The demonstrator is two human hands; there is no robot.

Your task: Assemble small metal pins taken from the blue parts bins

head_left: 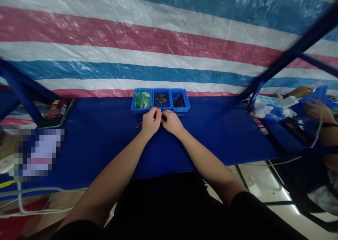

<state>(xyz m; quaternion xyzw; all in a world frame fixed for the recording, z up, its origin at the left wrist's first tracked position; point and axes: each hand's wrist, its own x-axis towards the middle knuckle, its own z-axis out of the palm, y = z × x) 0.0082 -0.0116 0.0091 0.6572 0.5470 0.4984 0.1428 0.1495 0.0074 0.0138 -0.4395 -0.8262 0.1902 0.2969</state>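
Note:
My left hand (152, 120) and my right hand (172, 121) are close together over the table, just in front of three small blue bins. Both are closed, with fingertips pinched. A small dark piece (164, 118) shows at the right fingertips; its kind is too small to tell, and what the left fingers hold is hidden. Beside my left hand, several thin dark pin-like pieces (138, 122) lie on the table. The left bin (141, 110) has green plastic packets (142, 99), the middle bin holds loose dark and brass-coloured pin-like pieces (161, 99), and the right bin (181, 110) holds black parts (179, 101).
The blue tabletop (105, 127) runs between blue metal frame posts (253, 88). Dark red packs (55, 109) lie in a tray at left. A striped plastic sheet (158, 39) hangs behind. At far right, another person's hand (318, 111) is among plastic bags (274, 113).

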